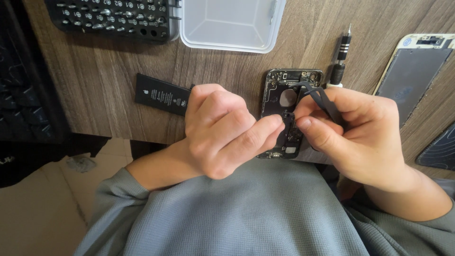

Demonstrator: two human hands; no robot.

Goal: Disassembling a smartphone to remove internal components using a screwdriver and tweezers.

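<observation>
An opened phone body [284, 95] lies on the wooden table near its front edge, its inner parts exposed. My left hand [222, 132] rests on the phone's left side, fingers curled, the index finger pressing on the middle of the body. My right hand [360, 132] grips black tweezers [322, 97] whose curved tips point into the phone's middle, close to my left fingertip. What the tips touch is hidden by my fingers.
A black phone battery [159, 94] lies left of my left hand. A black screwdriver [340, 59] stands behind the phone. A detached screen [412, 71] lies at right, a white plastic tray [227, 23] and a black bit set [113, 19] at the back.
</observation>
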